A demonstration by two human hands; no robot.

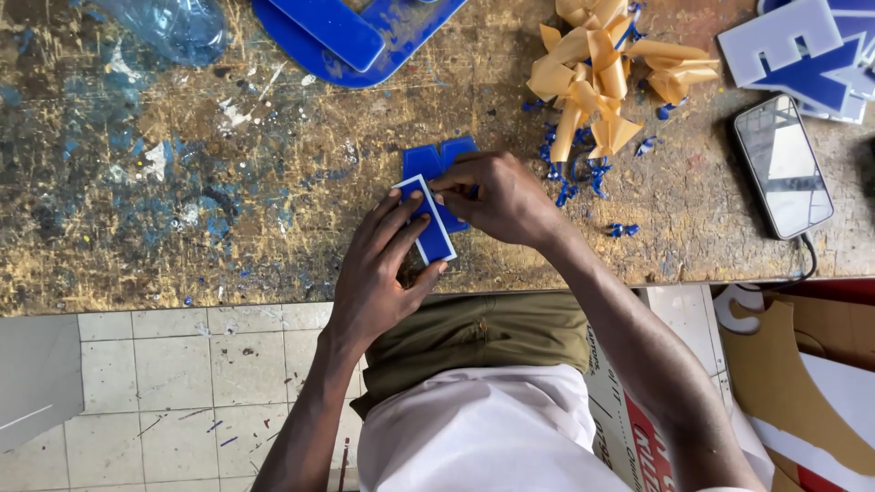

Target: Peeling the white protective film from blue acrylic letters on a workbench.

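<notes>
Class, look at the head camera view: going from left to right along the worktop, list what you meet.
Clear plastic bottle → large blue letter piece → small blue letter held by left hand and right hand → tan peeled film strips → phone.

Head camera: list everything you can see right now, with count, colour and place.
Blue letter piece: one, blue with white edge, bench centre, in both hands.
Paper peelings: a pile, tan, upper bench.
Blue scraps: many, below the pile.
Phone: one, dark screen, right edge, cable attached.
Large blue shape: one, top centre.
Stacked letters: several, white and blue, top right.
Plastic bottle: one, clear, top left.
Workbench: one, paint-stained.
Left hand: steadies the piece.
Right hand: pinches its top edge.
</notes>
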